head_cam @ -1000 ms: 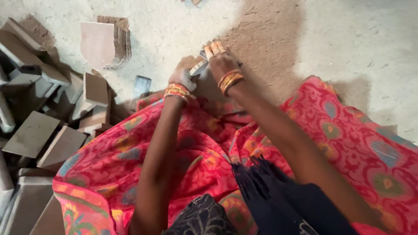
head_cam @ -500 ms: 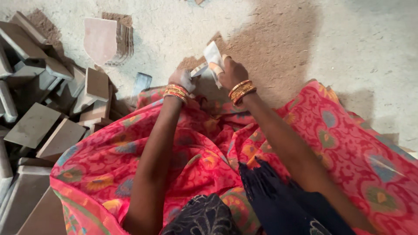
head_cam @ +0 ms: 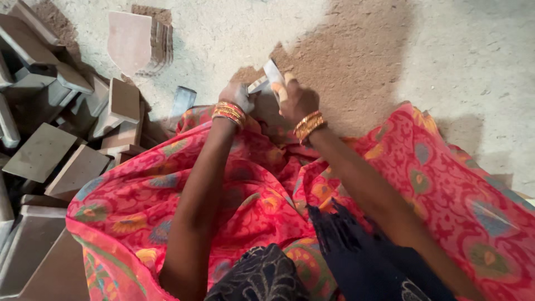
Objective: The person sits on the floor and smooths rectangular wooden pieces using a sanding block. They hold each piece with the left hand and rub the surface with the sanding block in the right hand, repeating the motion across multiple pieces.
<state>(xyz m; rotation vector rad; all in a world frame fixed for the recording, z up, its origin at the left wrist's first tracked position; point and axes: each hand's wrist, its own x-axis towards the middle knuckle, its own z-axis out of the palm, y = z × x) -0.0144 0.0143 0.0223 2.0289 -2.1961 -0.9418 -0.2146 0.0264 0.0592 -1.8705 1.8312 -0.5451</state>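
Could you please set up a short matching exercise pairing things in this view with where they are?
Things:
1. small pale flat piece
2. stack of shield-shaped tiles
3. heap of grey-brown blocks
4. patch of brown sand

Places:
A. piled at the left edge
B. on the floor at upper left
C. between the left hand and right hand
D. on the floor beyond the hands

Pairs: 1-C, 2-B, 3-A, 4-D

One view only — a camera on the person's head, looking steeply down along both forearms to the fingers [head_cam: 284, 83], which sit close, above the frame's centre. Beyond the fingers lies the floor [head_cam: 473, 50]; left of them — a heap of stone blocks [head_cam: 67, 134].
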